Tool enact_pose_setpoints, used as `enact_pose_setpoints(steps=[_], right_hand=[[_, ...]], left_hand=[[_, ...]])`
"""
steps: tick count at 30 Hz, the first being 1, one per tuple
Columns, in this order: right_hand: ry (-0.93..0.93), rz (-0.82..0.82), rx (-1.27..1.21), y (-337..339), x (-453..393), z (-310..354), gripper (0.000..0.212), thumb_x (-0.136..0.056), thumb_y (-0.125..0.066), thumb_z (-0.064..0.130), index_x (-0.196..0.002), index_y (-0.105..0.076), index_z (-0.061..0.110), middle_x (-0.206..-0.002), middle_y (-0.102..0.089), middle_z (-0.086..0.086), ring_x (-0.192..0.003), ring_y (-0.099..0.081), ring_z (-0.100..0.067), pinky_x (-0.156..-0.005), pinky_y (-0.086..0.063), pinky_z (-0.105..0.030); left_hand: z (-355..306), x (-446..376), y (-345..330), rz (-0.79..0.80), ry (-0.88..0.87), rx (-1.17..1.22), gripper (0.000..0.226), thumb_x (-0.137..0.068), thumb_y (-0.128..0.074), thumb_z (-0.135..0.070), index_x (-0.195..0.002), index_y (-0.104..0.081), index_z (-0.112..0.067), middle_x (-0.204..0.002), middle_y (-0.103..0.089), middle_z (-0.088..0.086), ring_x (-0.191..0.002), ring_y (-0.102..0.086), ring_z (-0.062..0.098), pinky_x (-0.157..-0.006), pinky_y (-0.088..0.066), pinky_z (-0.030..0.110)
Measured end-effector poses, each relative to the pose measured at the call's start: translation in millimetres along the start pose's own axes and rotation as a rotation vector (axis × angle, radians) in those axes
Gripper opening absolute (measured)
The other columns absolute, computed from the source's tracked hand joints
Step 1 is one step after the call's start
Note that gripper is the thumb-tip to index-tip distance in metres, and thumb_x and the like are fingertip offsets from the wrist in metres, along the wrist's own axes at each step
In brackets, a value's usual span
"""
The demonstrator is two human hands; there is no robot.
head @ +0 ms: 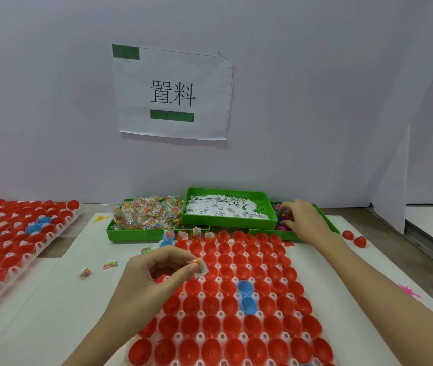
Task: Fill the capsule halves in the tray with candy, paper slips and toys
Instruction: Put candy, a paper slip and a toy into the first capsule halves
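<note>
Left hand (157, 270) hovers over the capsule tray's (220, 336) left side, fingers curled, thumb and fingertips pinching a small candy packet (200, 268) just above the red capsule halves (236, 323). Right hand (302, 220) reaches past the tray's far edge into the green toy bin (326, 220), fingers curled down into the coloured toys (280, 212); looks like it's gripping some, but the fingers hide what.

Relative to the tray:
- Tray is packed with open red halves, two blue halves (247, 295) near the middle.
- Far row: a few halves already carry candy packets (196, 233).
- Just beyond the far edge: green bin of candy packets (146, 215), raised green bin of paper slips (226, 208) next to it, toy bin at the far right.
- Left, on the white mat (59, 299): three loose candy packets (109, 265).
- Farther left: second tray (7, 247) of red and blue halves.
- Right of the far corner: two loose red halves (353, 239).
- Right side, on the mat: pink toy (409, 291).
- Behind, on the wall: paper sign (173, 93).
</note>
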State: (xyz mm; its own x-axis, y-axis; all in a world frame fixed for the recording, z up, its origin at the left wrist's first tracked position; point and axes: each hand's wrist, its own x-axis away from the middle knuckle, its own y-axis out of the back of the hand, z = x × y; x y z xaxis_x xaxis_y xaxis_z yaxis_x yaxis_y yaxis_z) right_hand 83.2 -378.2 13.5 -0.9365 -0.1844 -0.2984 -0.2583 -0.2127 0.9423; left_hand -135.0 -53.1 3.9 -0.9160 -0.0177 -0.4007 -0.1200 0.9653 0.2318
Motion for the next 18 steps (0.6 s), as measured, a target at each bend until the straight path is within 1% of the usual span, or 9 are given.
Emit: enact_pose_setpoints(steps=[2,5,8,10,13,14,16,17,18], right_hand=[[0.001,-0.005,0.033,-0.9,-3.2,1.9,0.02,-0.088,-0.079,0.019,-0.106,-0.071,0.017,-0.107,-0.066,-0.007,-0.102,-0.064,-0.028,-0.086,-0.054,-0.041],[0.012,-0.025,0.061,-4.4,-4.7,4.0,0.013,-0.092,-0.074,0.016,-0.104,-0.071,0.013,-0.106,-0.068,-0.008,-0.102,-0.064,-0.029,-0.085,-0.054,-0.043],[-0.006,-0.109,0.05,-5.9,-2.2,3.2,0.012,-0.095,-0.069,0.016,-0.104,-0.077,0.014,-0.102,-0.075,-0.009,-0.097,-0.068,-0.03,-0.08,-0.056,-0.04],[-0.036,-0.202,-0.034,-5.3,1.6,2.0,0.014,-0.096,-0.069,0.018,-0.105,-0.08,0.015,-0.099,-0.078,-0.007,-0.092,-0.071,-0.028,-0.078,-0.057,-0.038],[-0.094,-0.321,-0.231,-3.3,7.9,0.4,0.015,-0.096,-0.071,0.018,-0.104,-0.081,0.013,-0.098,-0.08,-0.006,-0.088,-0.073,-0.024,-0.079,-0.059,-0.038],[-0.111,-0.35,-0.292,-2.3,10.3,0.4,0.014,-0.095,-0.071,0.018,-0.103,-0.081,0.012,-0.097,-0.08,-0.006,-0.086,-0.073,-0.021,-0.078,-0.059,-0.035],[-0.133,-0.398,-0.396,1.8,16.6,2.1,0.012,-0.094,-0.072,0.017,-0.1,-0.081,0.01,-0.094,-0.079,-0.005,-0.08,-0.069,-0.014,-0.072,-0.054,-0.023],[-0.141,-0.418,-0.453,4.5,21.1,4.2,0.011,-0.094,-0.073,0.016,-0.099,-0.081,0.01,-0.092,-0.079,-0.005,-0.078,-0.068,-0.011,-0.071,-0.052,-0.02],[-0.15,-0.429,-0.524,7.7,26.6,7.7,0.01,-0.094,-0.073,0.015,-0.098,-0.08,0.01,-0.089,-0.078,-0.003,-0.077,-0.069,-0.011,-0.072,-0.053,-0.02]], left_hand=[[-0.3,-0.1,0.8,0.005,-0.007,-0.003,0.01,-0.083,-0.08,-0.027,-0.092,-0.08,-0.028,-0.087,-0.078,0.001,-0.08,-0.075,0.019,-0.077,-0.06,0.028],[0.0,-0.4,1.9,0.008,-0.017,-0.014,0.009,-0.083,-0.08,-0.027,-0.093,-0.08,-0.029,-0.087,-0.078,0.001,-0.081,-0.075,0.018,-0.076,-0.059,0.026],[-1.0,-0.4,2.7,-0.006,-0.032,-0.011,0.009,-0.083,-0.079,-0.027,-0.092,-0.08,-0.03,-0.087,-0.078,0.001,-0.079,-0.075,0.017,-0.074,-0.058,0.022],[-1.7,-0.7,2.9,-0.007,-0.037,-0.007,0.009,-0.083,-0.079,-0.027,-0.092,-0.08,-0.03,-0.086,-0.078,0.001,-0.078,-0.074,0.017,-0.073,-0.058,0.022],[-2.6,-0.7,3.1,-0.005,-0.044,-0.012,0.01,-0.083,-0.079,-0.028,-0.092,-0.08,-0.031,-0.086,-0.078,0.0,-0.079,-0.074,0.017,-0.073,-0.059,0.022],[-3.0,-0.4,3.2,-0.004,-0.046,-0.013,0.01,-0.083,-0.079,-0.029,-0.092,-0.08,-0.031,-0.086,-0.078,0.0,-0.079,-0.075,0.018,-0.073,-0.059,0.023],[-4.2,0.1,2.8,-0.006,-0.052,-0.01,0.01,-0.083,-0.079,-0.029,-0.092,-0.08,-0.031,-0.086,-0.078,0.0,-0.079,-0.075,0.018,-0.074,-0.059,0.023],[-5.0,0.4,2.3,-0.01,-0.055,-0.007,0.01,-0.083,-0.079,-0.028,-0.092,-0.079,-0.032,-0.086,-0.078,0.0,-0.08,-0.075,0.018,-0.074,-0.059,0.023],[-5.8,0.5,1.6,-0.015,-0.059,-0.004,0.01,-0.083,-0.079,-0.028,-0.092,-0.079,-0.032,-0.086,-0.078,-0.001,-0.08,-0.075,0.017,-0.074,-0.058,0.022]])
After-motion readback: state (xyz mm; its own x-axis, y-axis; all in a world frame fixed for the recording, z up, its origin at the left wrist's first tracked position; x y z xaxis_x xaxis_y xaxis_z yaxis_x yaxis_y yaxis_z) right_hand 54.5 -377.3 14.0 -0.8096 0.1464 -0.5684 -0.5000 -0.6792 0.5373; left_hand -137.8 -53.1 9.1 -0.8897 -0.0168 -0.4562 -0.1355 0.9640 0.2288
